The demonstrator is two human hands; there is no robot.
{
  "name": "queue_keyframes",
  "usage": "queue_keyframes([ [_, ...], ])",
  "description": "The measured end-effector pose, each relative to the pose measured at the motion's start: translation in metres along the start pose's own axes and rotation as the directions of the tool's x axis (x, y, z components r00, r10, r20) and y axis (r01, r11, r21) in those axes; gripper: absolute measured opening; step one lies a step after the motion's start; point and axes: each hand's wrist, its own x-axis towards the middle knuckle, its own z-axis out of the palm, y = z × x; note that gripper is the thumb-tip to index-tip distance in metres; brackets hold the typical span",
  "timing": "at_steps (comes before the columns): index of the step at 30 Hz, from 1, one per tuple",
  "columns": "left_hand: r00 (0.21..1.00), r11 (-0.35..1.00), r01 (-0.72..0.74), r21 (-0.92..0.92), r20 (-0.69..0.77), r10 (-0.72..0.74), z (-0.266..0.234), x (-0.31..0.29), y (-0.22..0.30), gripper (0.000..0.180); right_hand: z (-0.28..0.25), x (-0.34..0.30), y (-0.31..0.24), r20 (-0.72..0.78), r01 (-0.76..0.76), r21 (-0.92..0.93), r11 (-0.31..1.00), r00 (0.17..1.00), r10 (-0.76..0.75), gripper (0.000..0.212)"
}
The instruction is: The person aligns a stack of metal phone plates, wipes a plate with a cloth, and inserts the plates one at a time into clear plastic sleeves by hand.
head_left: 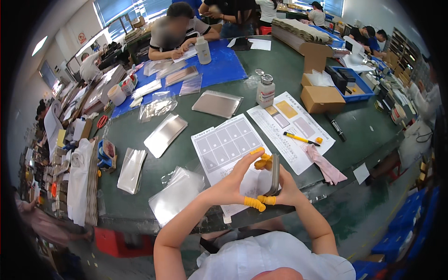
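Note:
Both my hands are raised over the near edge of the table, with yellow finger cots on several fingers. Between them a stack of thin grey rectangular plates [274, 176] stands on edge. My right hand [289, 189] wraps the stack from its right side, thumb at the bottom. My left hand [233, 183] curves round from the left, its fingertips at the upper edge of the stack and its thumb near the right thumb. Below lies a printed sheet [205, 144] with a grid of grey rectangles, partly hidden by my left hand.
Clear-wrapped plates [165, 135] and plastic sleeves [179, 193] lie to the left. Rightward are another sheet [291, 154], a yellow pen [301, 138], a pink cloth [325, 165], a black marker [338, 130], a white bottle [266, 91] and a cardboard box [322, 99]. Across the table, a person writes.

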Motion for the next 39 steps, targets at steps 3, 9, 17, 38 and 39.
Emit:
queue_keyframes([
  [3,1.0,0.987,0.014,-0.162,0.019,-0.011,0.006,0.014,0.002,0.112,-0.007,-0.002,-0.003,0.024,0.008,-0.117,0.993,1.0,-0.005,0.092],
  [9,0.999,0.999,0.014,-0.044,-0.05,-0.016,0.017,0.018,-0.013,0.105,-0.008,-0.004,-0.003,0.046,0.016,-0.414,0.91,0.999,0.004,0.103],
  [17,0.997,0.978,0.022,-0.209,-0.074,-0.038,0.023,0.017,-0.012,0.098,-0.019,-0.014,-0.02,-0.037,0.068,-0.325,0.943,0.996,-0.084,0.129],
  [38,0.938,0.937,0.347,0.049,-0.038,-0.345,0.023,0.0,0.001,0.085,0.001,0.018,-0.047,-0.045,0.314,-0.297,0.902,0.939,-0.342,0.072],
  [39,0.93,0.928,0.369,0.06,-0.034,-0.367,0.024,-0.001,0.001,0.084,0.002,0.017,-0.046,-0.022,0.314,-0.278,0.908,0.943,-0.332,0.072],
])
